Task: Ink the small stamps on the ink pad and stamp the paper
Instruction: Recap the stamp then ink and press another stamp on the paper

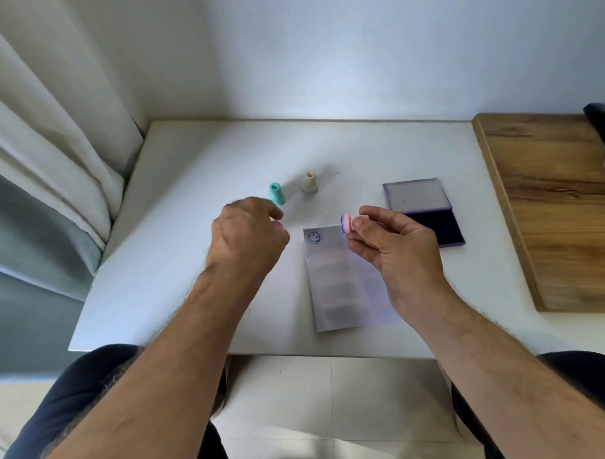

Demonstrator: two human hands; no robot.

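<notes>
Pink stamp (346,223) | body hidden in right hand (394,240) | left hand (248,236) fingertips blurred

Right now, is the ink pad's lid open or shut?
Open. The ink pad lies on the table with its lid folded back flat and the dark inked surface exposed.

Around the white surface (179,268)
A pale curtain (44,142) hangs at left, a wooden board (561,213) lies at right bearing a dark object (604,129), tiled floor (334,400) below.
</notes>
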